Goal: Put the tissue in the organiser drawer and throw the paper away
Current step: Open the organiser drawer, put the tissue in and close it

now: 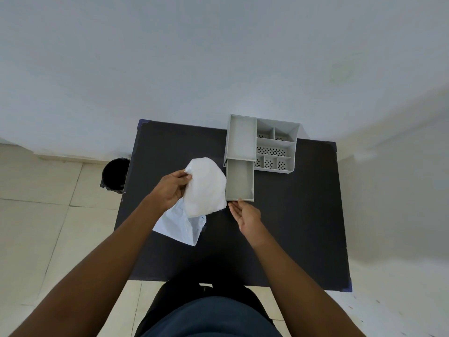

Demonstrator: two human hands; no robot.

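Holding the white tissue [205,187] by its upper left edge, the left hand [170,189] pinches it between thumb and fingers and keeps it lifted above the black table [303,215], just to the left of the drawer [239,182]. That drawer stands pulled out from the grey organiser [262,142], its long tray bare inside, its near end pointing toward the person. The right hand [246,216] sits just in front of the drawer's near end, palm turned up and fingers loosely spread, grasping nothing; its fingertips [239,203] come right up to the drawer's front wall, though whether they touch it cannot be told. The paper [181,226], a pale bluish sheet, lies flat on the table to the left of the drawer and nearer the person, partly hidden under the raised tissue and the left hand. A black bin [115,173] stands on the tiled floor [36,227] well to the left of the drawer, beyond the table's left edge.
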